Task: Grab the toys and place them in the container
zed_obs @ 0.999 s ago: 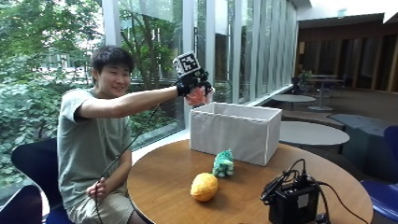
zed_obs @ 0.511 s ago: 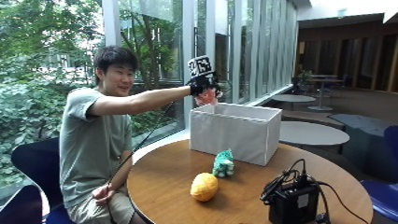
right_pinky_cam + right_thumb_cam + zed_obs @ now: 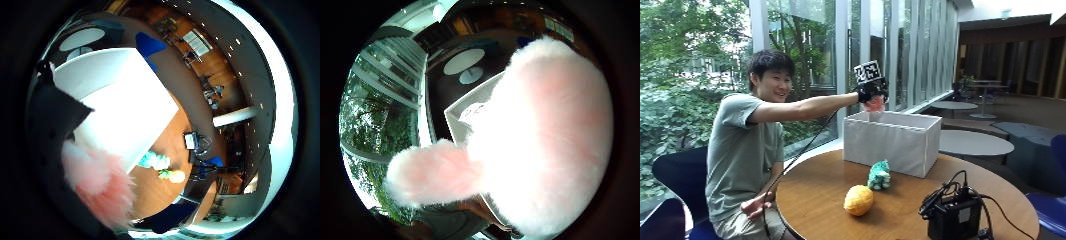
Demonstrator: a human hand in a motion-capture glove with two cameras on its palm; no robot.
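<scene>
I see the pink plush toy up in the air, directly above the open top of the white fabric container, near its back left corner. My grip, the gloved right hand, is curled round the toy from above; the toy's lower part hangs out beneath the fingers. In the thumb side palm view the pink fur fills most of the picture, with one fluffy limb sticking out and the container's white rim showing past it. In the little finger side palm view a tuft of the same fur sits beside the glove, and the container's pale inside lies below.

The container stands on the round wooden desk, toward its far side. Just in front of it on the desk stands a small green-and-white toy, and a little nearer the front edge lies a yellow, lemon-shaped toy, close to the green one but apart from it. A black device with cables sits on the desk's right side.

The person's bare hand rests low by the lap.
</scene>
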